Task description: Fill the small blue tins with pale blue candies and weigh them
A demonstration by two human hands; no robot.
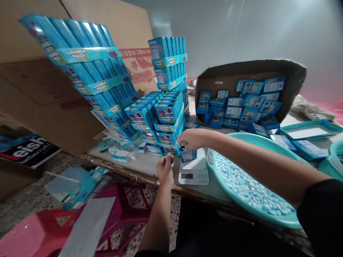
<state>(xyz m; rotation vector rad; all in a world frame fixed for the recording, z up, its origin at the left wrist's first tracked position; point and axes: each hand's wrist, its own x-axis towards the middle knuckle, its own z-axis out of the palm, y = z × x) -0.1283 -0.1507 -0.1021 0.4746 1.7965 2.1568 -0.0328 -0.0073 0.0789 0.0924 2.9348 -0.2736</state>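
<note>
A small blue candy box (188,156) stands upright on the white kitchen scale (193,176). My right hand (191,139) reaches across from the right and is closed at the top of this box, its fingertips partly hidden. Just left of the scale, at the table's front edge, my left hand (164,168) is closed with its fingers curled together. Whatever it may hold cannot be made out. To the right of the scale sits a large turquoise basin (213,160) full of small pale-blue candies (243,182).
Stacked blue display trays (92,64) lean at the left, with more stacks (168,114) behind my hands. A cardboard carton (292,85) holds many loose blue boxes. Blue boxes (309,148) and an empty tray (313,123) lie at right. Plastic stools (120,210) stand below the table.
</note>
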